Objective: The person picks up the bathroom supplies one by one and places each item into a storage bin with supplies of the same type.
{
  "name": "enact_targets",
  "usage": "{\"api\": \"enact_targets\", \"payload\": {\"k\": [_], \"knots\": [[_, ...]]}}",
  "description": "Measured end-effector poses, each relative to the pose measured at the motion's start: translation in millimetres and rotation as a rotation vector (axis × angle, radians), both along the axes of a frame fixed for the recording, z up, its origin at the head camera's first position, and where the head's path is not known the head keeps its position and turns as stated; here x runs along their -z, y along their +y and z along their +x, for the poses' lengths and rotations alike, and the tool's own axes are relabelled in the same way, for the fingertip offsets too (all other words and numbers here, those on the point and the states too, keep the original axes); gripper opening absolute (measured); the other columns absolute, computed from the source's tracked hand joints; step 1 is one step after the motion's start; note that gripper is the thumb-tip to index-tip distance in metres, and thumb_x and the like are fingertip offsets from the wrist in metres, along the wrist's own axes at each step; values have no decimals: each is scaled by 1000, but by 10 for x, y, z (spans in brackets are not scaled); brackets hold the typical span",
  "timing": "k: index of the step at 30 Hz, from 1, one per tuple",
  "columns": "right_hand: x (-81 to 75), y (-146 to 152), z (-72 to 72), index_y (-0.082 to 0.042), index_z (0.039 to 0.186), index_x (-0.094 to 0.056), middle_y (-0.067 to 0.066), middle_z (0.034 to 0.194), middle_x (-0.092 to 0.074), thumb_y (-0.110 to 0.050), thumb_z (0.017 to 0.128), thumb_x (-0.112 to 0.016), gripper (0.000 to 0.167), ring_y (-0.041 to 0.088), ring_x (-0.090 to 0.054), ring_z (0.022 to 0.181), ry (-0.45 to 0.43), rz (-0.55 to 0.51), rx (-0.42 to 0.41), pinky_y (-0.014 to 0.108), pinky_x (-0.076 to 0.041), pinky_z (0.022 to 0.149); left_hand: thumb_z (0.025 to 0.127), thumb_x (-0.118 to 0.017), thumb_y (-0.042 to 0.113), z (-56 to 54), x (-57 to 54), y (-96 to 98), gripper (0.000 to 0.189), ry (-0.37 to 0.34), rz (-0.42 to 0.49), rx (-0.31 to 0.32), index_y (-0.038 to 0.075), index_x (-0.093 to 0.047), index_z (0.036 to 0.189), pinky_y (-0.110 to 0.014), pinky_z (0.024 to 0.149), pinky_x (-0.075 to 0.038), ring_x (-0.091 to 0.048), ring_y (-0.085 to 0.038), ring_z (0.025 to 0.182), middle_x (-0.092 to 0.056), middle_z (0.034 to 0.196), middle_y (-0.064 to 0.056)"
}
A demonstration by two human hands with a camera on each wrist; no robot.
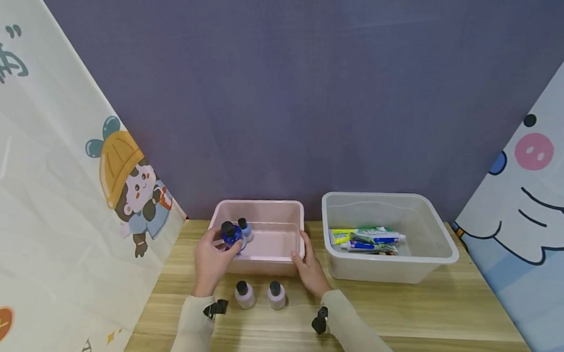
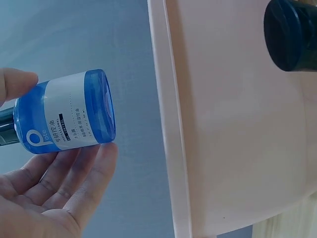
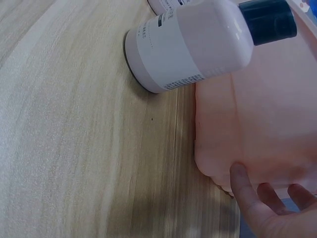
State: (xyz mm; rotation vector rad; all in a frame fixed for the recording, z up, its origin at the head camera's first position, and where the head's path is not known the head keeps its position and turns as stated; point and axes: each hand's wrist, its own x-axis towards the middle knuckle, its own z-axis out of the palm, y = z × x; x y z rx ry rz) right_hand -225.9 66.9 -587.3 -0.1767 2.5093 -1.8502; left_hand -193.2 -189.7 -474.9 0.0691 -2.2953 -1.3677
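My left hand (image 1: 212,259) holds a blue bottle (image 1: 231,233) with a black cap above the left end of a pink bin (image 1: 264,267). In the left wrist view, the thumb and fingers grip the bottle (image 2: 67,111) by its sides, its white label showing. Inside the bin, at the left, stands a smaller-looking blue bottle (image 1: 244,230) with a dark cap. My right hand (image 1: 312,269) holds the bin by its right front corner, thumb at the front and fingers along the right side. Two pale pink bottles (image 1: 245,296) with black caps stand on the table before the bin.
To the right of the pink bin stands a larger white bin (image 1: 377,269) with several toothpaste tubes (image 1: 366,239) in it. The wooden table (image 1: 413,318) ends at a dark blue-grey partition (image 1: 276,92) behind. Printed panels rise on both sides.
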Motion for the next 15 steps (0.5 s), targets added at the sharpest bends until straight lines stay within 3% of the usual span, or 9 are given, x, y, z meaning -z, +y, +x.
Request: {"api": "enact_targets", "payload": {"k": [7,15], "knots": [[11,-2,1,-56,157,-13,14,169,-25,-52,104,-51,65,42,-31,151,-4,-5,-2,67,-27,119,76,-89,18,-68,-34,16,52,-30,-30,8,0,-67,119,-49,84,-61,-71,-35,100,-72,114,-20],[5,11,-6,-57,156,-12,14,169,-25,-53,103,-51,66,42,-31,151,-4,-7,-5,67,-27,119,77,-88,23,-155,-89,35,48,-53,-62,32,4,-69,117,-39,78,-63,-74,-31,92,-74,113,-17]]}}
